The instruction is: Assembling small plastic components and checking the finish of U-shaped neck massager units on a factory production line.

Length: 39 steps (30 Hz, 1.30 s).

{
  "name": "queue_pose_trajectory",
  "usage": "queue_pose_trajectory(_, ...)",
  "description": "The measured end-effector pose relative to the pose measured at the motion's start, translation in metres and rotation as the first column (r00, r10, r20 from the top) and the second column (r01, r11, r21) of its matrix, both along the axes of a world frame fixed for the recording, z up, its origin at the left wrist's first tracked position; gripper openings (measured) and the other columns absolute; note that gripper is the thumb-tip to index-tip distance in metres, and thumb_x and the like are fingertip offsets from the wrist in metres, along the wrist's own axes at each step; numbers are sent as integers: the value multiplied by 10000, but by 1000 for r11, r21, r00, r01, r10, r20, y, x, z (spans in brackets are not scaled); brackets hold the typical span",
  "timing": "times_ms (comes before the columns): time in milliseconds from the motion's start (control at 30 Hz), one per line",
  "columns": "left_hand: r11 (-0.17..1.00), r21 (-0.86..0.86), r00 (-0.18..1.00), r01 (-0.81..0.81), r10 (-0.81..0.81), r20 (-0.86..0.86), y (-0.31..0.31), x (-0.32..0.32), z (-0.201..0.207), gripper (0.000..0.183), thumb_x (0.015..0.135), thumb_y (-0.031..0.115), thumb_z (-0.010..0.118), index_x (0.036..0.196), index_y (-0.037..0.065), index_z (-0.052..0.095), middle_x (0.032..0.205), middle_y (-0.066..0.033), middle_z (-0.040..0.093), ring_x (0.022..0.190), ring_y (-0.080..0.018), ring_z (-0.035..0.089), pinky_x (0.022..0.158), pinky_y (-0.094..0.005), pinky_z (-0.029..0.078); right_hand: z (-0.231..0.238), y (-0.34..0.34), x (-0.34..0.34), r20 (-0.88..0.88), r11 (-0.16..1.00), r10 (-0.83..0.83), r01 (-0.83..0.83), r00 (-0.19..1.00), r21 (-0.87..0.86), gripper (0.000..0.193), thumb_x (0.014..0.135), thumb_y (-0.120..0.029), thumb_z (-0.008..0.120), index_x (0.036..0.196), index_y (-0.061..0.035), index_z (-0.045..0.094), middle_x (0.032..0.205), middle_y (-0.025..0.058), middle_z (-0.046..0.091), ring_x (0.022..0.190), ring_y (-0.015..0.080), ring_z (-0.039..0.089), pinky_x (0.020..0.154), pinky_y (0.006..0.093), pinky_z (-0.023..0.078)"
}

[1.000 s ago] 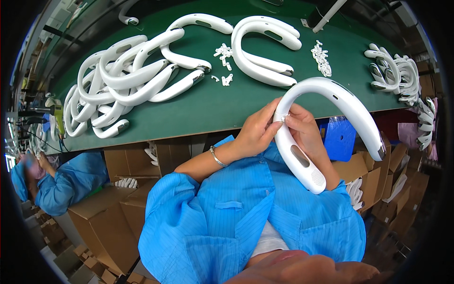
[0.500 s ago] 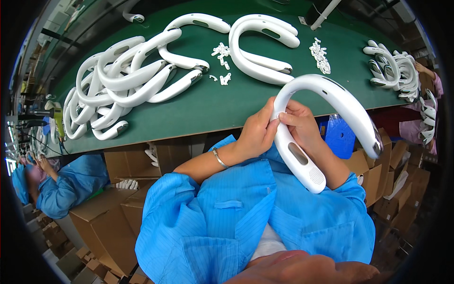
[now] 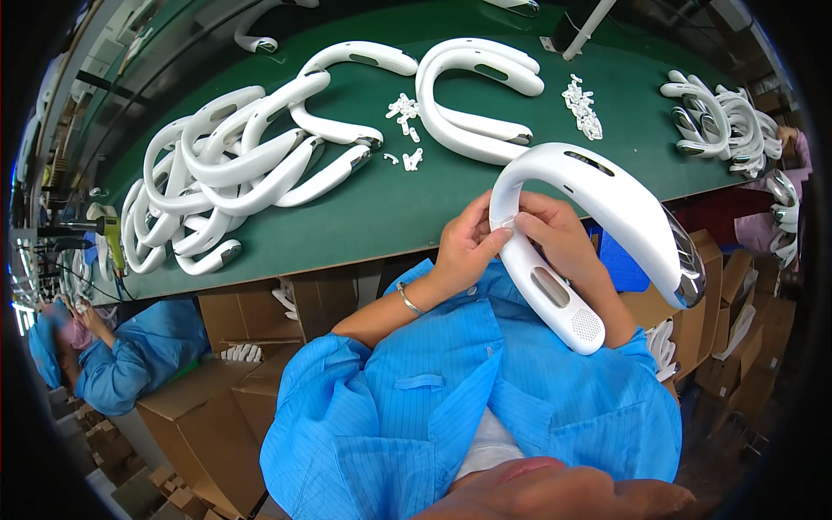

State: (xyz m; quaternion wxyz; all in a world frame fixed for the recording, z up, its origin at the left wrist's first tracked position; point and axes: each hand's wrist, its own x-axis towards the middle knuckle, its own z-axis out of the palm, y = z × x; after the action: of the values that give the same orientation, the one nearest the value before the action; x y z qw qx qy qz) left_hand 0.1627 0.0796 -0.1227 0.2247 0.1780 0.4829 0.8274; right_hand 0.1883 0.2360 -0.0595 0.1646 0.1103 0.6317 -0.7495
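Observation:
A white, C-shaped neck fan (image 3: pixel 555 299) is held up in front of my chest, just off the table's near edge. My left hand (image 3: pixel 468 247) grips the inner bend of its band from the left. My right hand (image 3: pixel 563 236) closes on the same stretch from the right. Both thumbs press close together at a seam on the band. Whether a small part lies under the thumbs, I cannot make out. One arm of the fan, with a grey oval window and a perforated end, points down toward me; the other, with a shiny silver tip, curves to the right.
A heap of neck fans (image 3: pixel 225 165) covers the left of the green table (image 3: pixel 364 221). Two nested fans (image 3: pixel 433 104) lie beyond my hands, between piles of small white parts (image 3: pixel 582 108). More fans (image 3: pixel 724 126) are stacked far right. Cardboard boxes (image 3: pixel 195 416) and a co-worker (image 3: pixel 147 355) are left.
The neck fan has tilted, showing more of its slot and silver tip. My hands keep their hold on the band, with the thumbs slightly shifted. The whole view has shifted a little.

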Motion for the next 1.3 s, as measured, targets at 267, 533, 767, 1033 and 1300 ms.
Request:
queue_pose_trajectory(267,983,-149,976,-104,73,-204,-5,12,2,514,884,11,529,1363,-33,348,1015,-137,612,781,-128,626,641,-249,528,-34,8,11,-139,926,-99,142,985,349,338,853,-95,540,1174,5,574,969,89,637,825,144,596,745,276,487)
queue_pose_trajectory(533,990,-132,995,-58,67,71,2,-2,-11,419,909,66,515,1306,-11,406,950,-56,610,717,-72,589,583,-196,483,-51,1,-8,-52,976,6,5,999,216,336,871,-90,534,1191,10,555,949,95,642,808,171,603,736,302,498)
queue_pose_trajectory(767,994,-12,957,-108,107,268,4,4,-21,374,1000,177,358,1341,23,364,1111,-67,549,917,-101,533,781,-243,458,-17,-21,1,-371,467,327,193,869,863,335,831,-280,621,1013,-1,582,853,197,591,794,351,592,700,437,463)
queue_pose_trajectory(1033,996,-7,961,-93,92,260,1,9,10,549,1007,434,183,1388,53,286,1147,-113,537,1001,-174,572,845,-297,492,14,-27,-1,-296,176,563,238,771,955,361,787,-371,642,717,-24,571,628,137,575,522,274,585,473,398,448)
queue_pose_trajectory(1300,997,-79,996,-17,24,89,-4,6,19,638,964,539,159,1365,54,261,923,-127,583,666,-167,623,565,-279,533,22,-14,-15,-318,434,540,66,780,899,308,792,-298,612,601,-56,613,536,106,578,470,274,565,464,403,414)
